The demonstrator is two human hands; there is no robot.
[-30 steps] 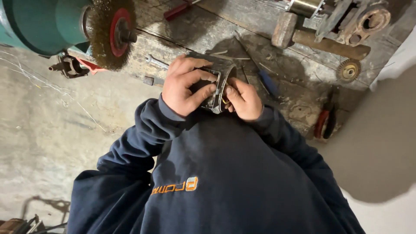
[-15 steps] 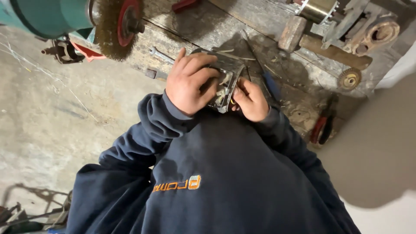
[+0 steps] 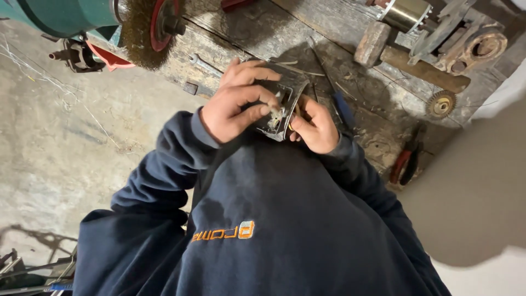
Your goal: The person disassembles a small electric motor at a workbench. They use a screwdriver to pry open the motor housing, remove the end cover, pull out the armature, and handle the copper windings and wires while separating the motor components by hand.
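Above a worn wooden workbench, two bare hands hold a small dark metal housing with an open rectangular face.

The left hand wraps over the housing from its side, fingers curled, thumb and forefinger pinched on a small pale part at the opening. The right hand supports the housing from the other side, fingers bent around its edge. Both sleeves are dark navy. On the bench lie a blue-handled screwdriver, a steel spanner, a small rusty toothed gear and red-handled pliers. A teal bench grinder with a wire brush wheel stands at the bench's end.
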